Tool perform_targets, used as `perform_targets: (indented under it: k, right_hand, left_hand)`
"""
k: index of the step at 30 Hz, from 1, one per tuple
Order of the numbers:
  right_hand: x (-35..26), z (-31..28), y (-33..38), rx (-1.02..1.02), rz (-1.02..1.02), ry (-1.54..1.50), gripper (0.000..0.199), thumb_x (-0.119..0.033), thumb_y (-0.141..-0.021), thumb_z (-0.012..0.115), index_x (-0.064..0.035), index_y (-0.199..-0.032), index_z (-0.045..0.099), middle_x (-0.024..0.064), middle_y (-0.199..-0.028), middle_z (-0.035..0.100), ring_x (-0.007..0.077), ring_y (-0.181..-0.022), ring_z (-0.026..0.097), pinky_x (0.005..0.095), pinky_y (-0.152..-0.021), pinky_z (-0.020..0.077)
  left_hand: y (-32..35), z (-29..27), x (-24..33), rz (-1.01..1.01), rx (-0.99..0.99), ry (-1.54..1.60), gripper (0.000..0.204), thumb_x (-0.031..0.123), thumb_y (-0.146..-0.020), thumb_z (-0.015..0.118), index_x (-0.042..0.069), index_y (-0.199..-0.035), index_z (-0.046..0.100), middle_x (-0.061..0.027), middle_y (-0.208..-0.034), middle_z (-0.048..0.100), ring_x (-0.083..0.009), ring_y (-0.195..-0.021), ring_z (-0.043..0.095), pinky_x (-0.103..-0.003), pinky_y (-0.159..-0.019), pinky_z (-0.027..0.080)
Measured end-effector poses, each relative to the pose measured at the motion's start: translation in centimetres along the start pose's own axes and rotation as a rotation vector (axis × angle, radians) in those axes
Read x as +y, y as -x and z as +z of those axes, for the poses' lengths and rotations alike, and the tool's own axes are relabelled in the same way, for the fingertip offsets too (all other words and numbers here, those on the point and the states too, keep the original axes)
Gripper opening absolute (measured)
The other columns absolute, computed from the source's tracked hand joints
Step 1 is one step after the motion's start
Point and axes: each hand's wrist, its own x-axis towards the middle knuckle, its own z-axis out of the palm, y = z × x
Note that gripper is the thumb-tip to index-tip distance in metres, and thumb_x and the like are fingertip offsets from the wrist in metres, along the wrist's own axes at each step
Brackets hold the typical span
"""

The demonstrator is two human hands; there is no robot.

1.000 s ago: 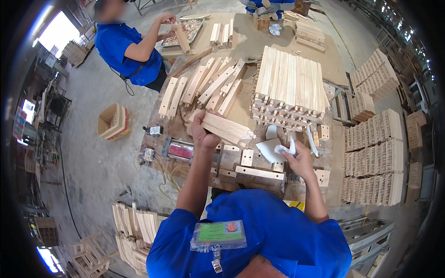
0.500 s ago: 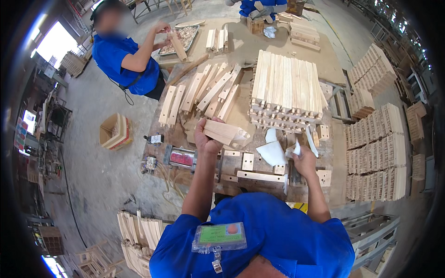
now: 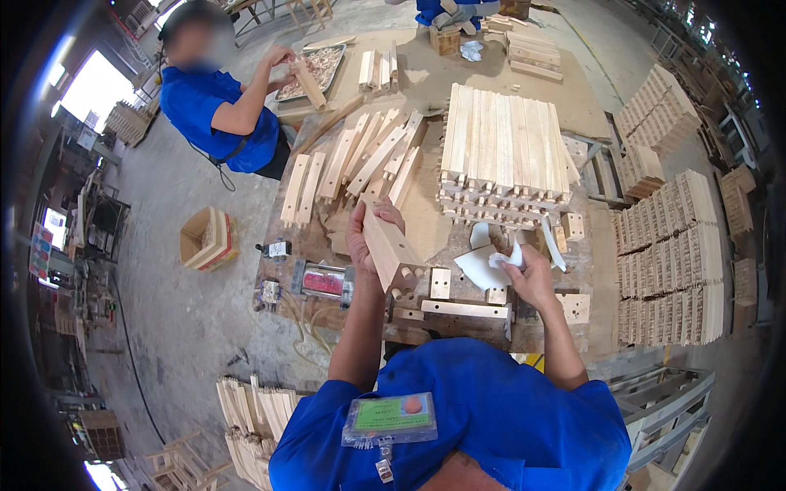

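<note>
My left hand is closed around a pale wooden block. Round dowels stick out of the block's near end, and a hole shows in its side. A crumpled white piece, cloth or paper, is pinched in my right hand. Beside that hand lie a flat white sheet and a curled white strip. Below my hands, a drilled wooden strip runs across the near edge of the worktable.
A tall stack of doweled wooden slats stands beyond my right hand. Loose drilled slats lie beyond my left. A clamp-like device sits at the near left. Across the table, a co-worker handles a wooden piece near a tray.
The block in my left hand has turned, so its doweled end now points toward me. My right hand has shifted slightly left with the white piece.
</note>
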Motion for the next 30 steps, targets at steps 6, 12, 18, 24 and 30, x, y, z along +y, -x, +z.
perform_targets:
  k: [6, 12, 18, 24, 30]
  right_hand:
    - [0.7, -1.2, 1.3, -0.037, 0.111, 0.489, 0.057, -0.013, -0.084, 0.083, -0.0076, -0.137, 0.064, 0.0189, -0.116, 0.068, 0.0399, -0.106, 0.068, 0.0492, -0.088, 0.0558]
    - [-4.1, -3.6, 1.2, 0.123, -0.019, 0.396, 0.057, -0.012, -0.085, 0.083, -0.0064, -0.138, 0.064, 0.0175, -0.119, 0.07, 0.0339, -0.106, 0.07, 0.0411, -0.09, 0.0578]
    - [-12.4, -3.9, 0.0, -0.005, -0.25, -0.149, 0.054, -0.024, -0.092, 0.08, -0.002, -0.138, 0.064, 0.0152, -0.112, 0.072, 0.0246, -0.099, 0.071, 0.0385, -0.085, 0.0595]
    - [-15.6, -0.4, -1.7, -0.048, -0.46, 0.222, 0.069, -0.026, -0.085, 0.082, 0.0019, -0.141, 0.055, 0.0205, -0.117, 0.067, 0.041, -0.106, 0.066, 0.0496, -0.093, 0.0535]
    - [-15.1, -0.3, -2.2, -0.01, -0.404, 0.133, 0.068, -0.02, -0.078, 0.083, -0.0018, -0.138, 0.057, 0.0204, -0.113, 0.067, 0.0415, -0.102, 0.067, 0.0503, -0.089, 0.0538]
  left_hand:
    - [0.1, 0.3, -0.7, -0.033, -0.015, 0.05, 0.045, 0.02, -0.094, 0.076, -0.003, -0.128, 0.057, -0.0042, -0.093, 0.06, -0.0181, -0.087, 0.06, -0.037, -0.085, 0.054]
    - [0.0, -0.1, -1.5, 0.11, -0.07, -0.163, 0.043, 0.022, -0.096, 0.071, -0.001, -0.13, 0.058, -0.0048, -0.092, 0.06, -0.0196, -0.086, 0.061, -0.039, -0.084, 0.055]
    - [-0.1, -0.4, -5.0, 0.553, -0.054, -0.96, 0.044, 0.024, -0.101, 0.062, 0.001, -0.137, 0.05, -0.0083, -0.089, 0.06, -0.0234, -0.085, 0.064, -0.042, -0.084, 0.056]
    - [-0.7, -0.6, -10.3, 0.756, -0.163, -1.331, 0.038, 0.015, -0.104, 0.056, 0.001, -0.138, 0.047, -0.0099, -0.093, 0.063, -0.0211, -0.087, 0.065, -0.038, -0.083, 0.057]
    - [-0.8, -0.2, -12.0, 0.689, -0.189, -1.337, 0.043, 0.009, -0.105, 0.061, 0.0, -0.142, 0.042, -0.0121, -0.098, 0.066, -0.0228, -0.092, 0.07, -0.04, -0.085, 0.06]
